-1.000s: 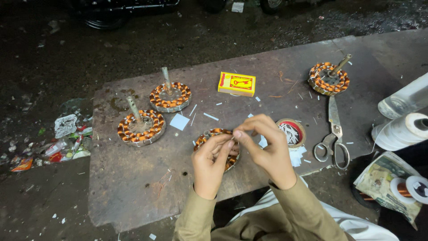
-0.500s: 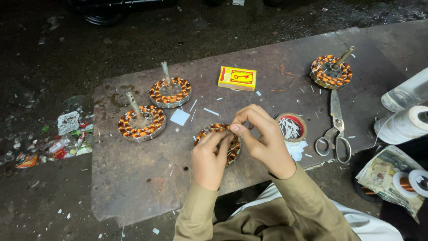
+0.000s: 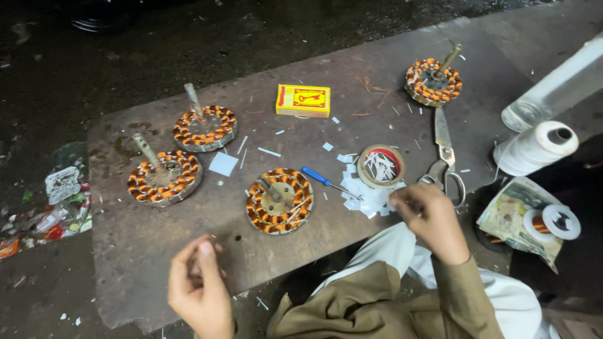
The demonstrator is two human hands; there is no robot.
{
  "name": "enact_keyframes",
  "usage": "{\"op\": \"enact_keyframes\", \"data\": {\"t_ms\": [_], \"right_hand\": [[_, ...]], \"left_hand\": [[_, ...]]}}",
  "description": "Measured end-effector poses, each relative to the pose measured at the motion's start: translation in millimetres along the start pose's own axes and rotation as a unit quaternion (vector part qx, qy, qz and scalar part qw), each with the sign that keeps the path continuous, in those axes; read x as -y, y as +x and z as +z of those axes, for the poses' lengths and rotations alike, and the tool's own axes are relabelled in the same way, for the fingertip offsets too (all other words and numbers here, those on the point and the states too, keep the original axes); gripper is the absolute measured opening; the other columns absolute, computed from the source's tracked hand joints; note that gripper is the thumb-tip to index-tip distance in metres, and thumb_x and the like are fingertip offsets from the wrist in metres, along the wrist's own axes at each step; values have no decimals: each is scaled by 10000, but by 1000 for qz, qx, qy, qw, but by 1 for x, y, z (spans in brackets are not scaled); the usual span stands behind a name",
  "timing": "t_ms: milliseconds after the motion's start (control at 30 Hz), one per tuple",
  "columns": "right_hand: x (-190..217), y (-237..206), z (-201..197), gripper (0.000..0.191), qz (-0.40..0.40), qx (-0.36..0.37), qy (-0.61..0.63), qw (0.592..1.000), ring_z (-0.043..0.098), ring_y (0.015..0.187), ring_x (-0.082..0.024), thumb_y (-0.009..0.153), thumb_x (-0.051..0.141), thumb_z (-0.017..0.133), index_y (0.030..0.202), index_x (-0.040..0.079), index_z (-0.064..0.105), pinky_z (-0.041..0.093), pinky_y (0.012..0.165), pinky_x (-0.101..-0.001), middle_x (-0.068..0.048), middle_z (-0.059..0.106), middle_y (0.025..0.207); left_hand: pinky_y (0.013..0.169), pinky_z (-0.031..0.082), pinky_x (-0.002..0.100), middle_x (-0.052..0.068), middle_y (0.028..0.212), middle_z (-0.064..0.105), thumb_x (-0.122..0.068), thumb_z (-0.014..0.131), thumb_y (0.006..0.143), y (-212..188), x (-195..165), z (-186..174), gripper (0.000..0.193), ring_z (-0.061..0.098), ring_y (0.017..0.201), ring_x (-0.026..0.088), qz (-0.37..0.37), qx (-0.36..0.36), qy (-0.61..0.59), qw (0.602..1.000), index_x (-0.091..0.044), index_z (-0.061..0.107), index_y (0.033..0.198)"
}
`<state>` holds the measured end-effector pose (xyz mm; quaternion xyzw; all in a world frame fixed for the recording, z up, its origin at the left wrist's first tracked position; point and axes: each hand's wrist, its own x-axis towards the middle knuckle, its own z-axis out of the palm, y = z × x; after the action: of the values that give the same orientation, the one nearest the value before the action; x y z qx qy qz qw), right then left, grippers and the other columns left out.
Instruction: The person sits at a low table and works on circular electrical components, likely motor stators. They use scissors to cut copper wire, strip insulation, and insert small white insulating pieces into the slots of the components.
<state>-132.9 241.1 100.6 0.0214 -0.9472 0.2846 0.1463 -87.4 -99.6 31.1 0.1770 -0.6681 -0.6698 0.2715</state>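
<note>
Worn board [image 3: 157,238], hands [image 3: 201,285] curled apart

Counted four copper-wound stators: one at board's near middle [image 3: 279,200], two at left [image 3: 164,177] [image 3: 205,127], one at far right [image 3: 433,81]. One yellow matchbox [image 3: 303,100]. One blue-handled screwdriver [image 3: 325,182]. One pair of scissors [image 3: 445,152]. One round tin of white strips [image 3: 380,166]. One white thread spool [image 3: 536,148]. One copper wire reel [image 3: 556,222]. Two hands: left [image 3: 200,287], right [image 3: 430,218]

Flat yellow matchbox [image 3: 303,100] with red print, far side of board [image 3: 157,238]. Crumpled printed wrappers [image 3: 63,188] on ground, left.
</note>
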Motion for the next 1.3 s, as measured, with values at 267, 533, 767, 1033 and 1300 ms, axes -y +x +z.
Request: {"op": "enact_keyframes", "data": {"t_ms": [267,533,767,1033,1300], "right_hand": [[12,-54,33,433,-142,-27,-95,985,579,819,-325,788,312,810,1092,19,716,490,713,-427,-119,642,893],[23,-46,51,600,-204,2,-161,966,544,850,-331,785,414,770,1237,35,664,458,707,-446,-121,593,922],[14,-45,55,712,-201,43,-144,968,536,866,-344,786,414,784,1293,-52,600,455,741,-452,-148,577,952],[8,-46,41,657,-240,81,-88,963,544,1000,-358,723,313,804,1232,-23,559,471,840,-439,-160,583,1127],[7,-43,45,764,-255,108,-132,952,553,1038,-360,660,211,826,1327,-32,545,478,841,-441,-158,569,1133]], "left_hand": [[457,429,258,45,757,692,-122,740,897,-88,8,58,149,533,511,76,61,268,46,960,-63,772,1030],[470,429,265,47,745,666,-101,745,899,-95,-9,65,201,501,504,96,80,329,37,940,-59,743,1095],[470,436,263,35,705,649,-109,755,901,-103,6,65,193,519,506,89,41,320,41,946,-63,735,1087],[471,431,268,33,716,633,-104,746,899,-104,8,74,169,512,515,100,57,318,40,945,-70,730,1064],[464,424,280,32,695,635,-114,749,896,-113,6,85,182,505,500,110,51,325,46,943,-87,745,1077]]}}
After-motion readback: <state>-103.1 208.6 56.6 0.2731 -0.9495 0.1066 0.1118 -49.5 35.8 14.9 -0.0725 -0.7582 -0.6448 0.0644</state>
